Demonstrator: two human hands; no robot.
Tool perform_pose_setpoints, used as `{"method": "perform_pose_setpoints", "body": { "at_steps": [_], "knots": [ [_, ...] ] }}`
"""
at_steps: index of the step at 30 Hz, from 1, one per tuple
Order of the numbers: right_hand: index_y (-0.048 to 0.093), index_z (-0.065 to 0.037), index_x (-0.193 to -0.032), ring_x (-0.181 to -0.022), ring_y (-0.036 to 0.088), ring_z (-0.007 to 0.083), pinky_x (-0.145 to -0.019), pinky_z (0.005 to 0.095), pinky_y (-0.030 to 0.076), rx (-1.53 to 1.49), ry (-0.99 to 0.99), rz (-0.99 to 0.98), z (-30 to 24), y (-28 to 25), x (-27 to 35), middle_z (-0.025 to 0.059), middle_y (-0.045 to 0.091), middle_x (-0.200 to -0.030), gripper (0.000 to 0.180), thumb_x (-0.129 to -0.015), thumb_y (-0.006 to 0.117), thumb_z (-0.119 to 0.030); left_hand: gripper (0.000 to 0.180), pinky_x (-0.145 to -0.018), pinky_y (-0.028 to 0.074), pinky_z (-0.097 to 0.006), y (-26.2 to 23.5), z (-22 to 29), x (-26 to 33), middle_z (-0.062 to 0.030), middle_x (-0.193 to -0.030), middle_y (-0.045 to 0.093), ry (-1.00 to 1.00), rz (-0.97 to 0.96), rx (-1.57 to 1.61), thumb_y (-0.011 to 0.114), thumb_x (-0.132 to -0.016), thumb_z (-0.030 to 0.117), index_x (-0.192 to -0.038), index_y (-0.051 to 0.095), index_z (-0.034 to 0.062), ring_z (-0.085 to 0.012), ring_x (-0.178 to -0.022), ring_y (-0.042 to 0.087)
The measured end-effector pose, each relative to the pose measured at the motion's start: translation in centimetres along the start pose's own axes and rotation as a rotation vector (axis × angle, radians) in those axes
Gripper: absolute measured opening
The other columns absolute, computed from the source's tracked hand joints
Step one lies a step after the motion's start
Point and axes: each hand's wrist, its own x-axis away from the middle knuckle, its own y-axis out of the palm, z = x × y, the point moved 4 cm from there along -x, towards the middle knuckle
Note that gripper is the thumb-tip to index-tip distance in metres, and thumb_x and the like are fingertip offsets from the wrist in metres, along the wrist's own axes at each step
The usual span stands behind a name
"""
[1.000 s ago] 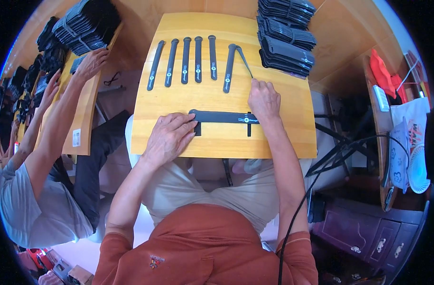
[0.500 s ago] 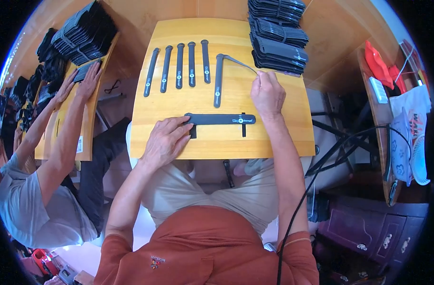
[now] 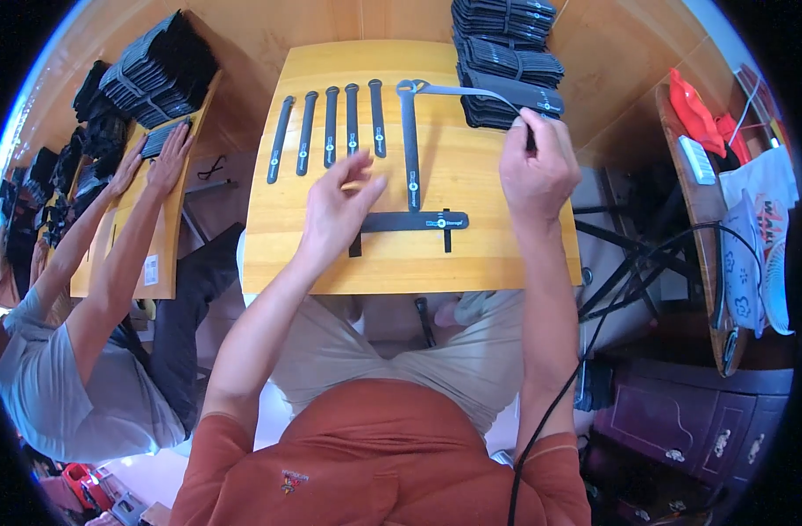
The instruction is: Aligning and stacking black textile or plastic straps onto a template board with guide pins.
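My right hand (image 3: 541, 167) is closed in a pinch on the end of a thin grey strap. This raised strap (image 3: 410, 149) bends at its ring-like top; its printed part hangs down toward me and the other length stretches right to my fingers. Whether it is one piece or two linked ones I cannot tell. With fingers apart and holding nothing, my left hand (image 3: 341, 206) hovers over the table, left of the raised strap. Below it a dark flat strap (image 3: 401, 222) lies crosswise over two black marks (image 3: 447, 241). Several similar straps (image 3: 331, 131) lie in a row at the far left.
Tied stacks of black straps (image 3: 506, 61) stand at the table's (image 3: 331, 276) far right corner. On the left, another person's hands (image 3: 164, 162) rest on dark strips at a second table with a tall bundle (image 3: 160, 66). A black cable (image 3: 594, 307) runs past my right arm.
My right hand has drawn the strap to the right, pulling its bent end farther away. My left hand has lifted off the crosswise strap and moved up and right, its fingers spreading.
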Motion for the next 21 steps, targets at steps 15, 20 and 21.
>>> {"method": "perform_pose_setpoints", "body": {
  "at_steps": [15,20,21],
  "knots": [
    [0.071,0.001,-0.104,-0.083,0.071,0.0289,-0.069,0.0373,0.056,0.095,0.234,0.028,8.0,-6.5,6.2,0.0151,0.071,-0.093,0.012,-0.094,0.064,-0.001,0.015,-0.057,0.046,-0.021,2.4,12.5,-4.9,0.0001,-0.074,0.067,0.053,-0.577,0.203,0.074,-0.097,0.018,-0.09,0.071,0.0046,-0.007,-0.063,0.06],
    [0.068,0.004,-0.113,-0.07,0.064,0.0127,-0.06,0.0258,0.055,-0.085,0.892,0.23,16.2,-11.6,12.4,0.0079,0.07,-0.093,0.018,-0.1,0.064,-0.007,0.013,-0.058,0.044,-0.02,-1.1,12.4,-6.2,0.0008,-0.077,0.07,-0.022,-0.567,0.084,0.074,-0.097,0.016,-0.092,0.073,0.0039,-0.0044,-0.065,0.06],
    [0.068,0.004,-0.115,-0.068,0.063,0.0124,-0.062,0.0255,0.055,-0.063,0.891,0.235,16.0,-12.6,12.7,0.0082,0.07,-0.093,0.019,-0.1,0.065,-0.008,0.015,-0.059,0.045,-0.02,-0.6,12.6,-6.6,0.0013,-0.077,0.07,-0.033,-0.546,0.04,0.075,-0.097,0.018,-0.093,0.073,0.0037,-0.0042,-0.066,0.06]
  ]
}}
